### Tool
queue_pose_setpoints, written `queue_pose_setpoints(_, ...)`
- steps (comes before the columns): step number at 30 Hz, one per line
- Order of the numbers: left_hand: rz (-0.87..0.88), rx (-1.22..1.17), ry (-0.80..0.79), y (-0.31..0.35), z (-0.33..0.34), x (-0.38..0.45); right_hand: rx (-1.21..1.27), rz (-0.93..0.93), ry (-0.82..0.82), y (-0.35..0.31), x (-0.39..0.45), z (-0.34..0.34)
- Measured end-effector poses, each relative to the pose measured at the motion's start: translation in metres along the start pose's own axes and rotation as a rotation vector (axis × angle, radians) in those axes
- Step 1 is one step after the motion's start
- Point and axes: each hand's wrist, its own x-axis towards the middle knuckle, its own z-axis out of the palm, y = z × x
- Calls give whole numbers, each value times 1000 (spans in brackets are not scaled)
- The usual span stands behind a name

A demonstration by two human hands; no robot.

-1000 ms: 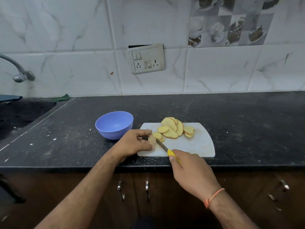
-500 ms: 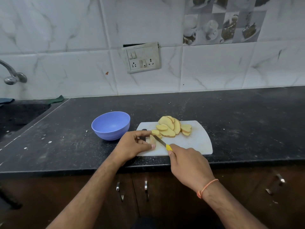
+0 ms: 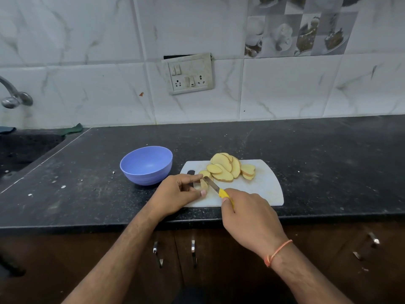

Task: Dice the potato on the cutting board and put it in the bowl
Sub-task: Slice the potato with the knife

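on the cutting board (image 3: 263, 185), the left hand (image 3: 177, 196) pinches a potato slice (image 3: 203, 184) while the right hand (image 3: 247, 213) grips the knife (image 3: 215, 187), right of the bowl (image 3: 146, 165).

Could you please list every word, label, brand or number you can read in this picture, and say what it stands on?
None can be read.
Switch plate: switches and sockets only, no legible marking.
Picture tiles: cups and food, no lettering.
Bowl, board and knife: no label visible.
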Motion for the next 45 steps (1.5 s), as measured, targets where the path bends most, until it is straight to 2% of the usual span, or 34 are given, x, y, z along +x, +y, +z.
queue_pose_setpoints(5, 23, 26, 90, -4, 6, -3, -1, -12, 18, -11, -1, -3)
queue_pose_setpoints(11, 6, 14, 125, -7, 7, -1, -55, -53, 16, -15, -4, 2)
queue_pose_setpoints(18, 21, 20, 138, -7, 8, -1, -236, -114, -8, -20, -8, 5)
queue_pose_setpoints(28, 15, -22, 137, -7, 9, -2, -213, -145, -21, -16, 7, 14)
queue_pose_setpoints(35, -13, -14, 132, -3, 7, -6, -194, -165, -68, -5, -14, 21)
queue_pose_setpoints(45, -103, -81, 112, 3, 6, -9, -227, -175, -18, 20, -34, 5)
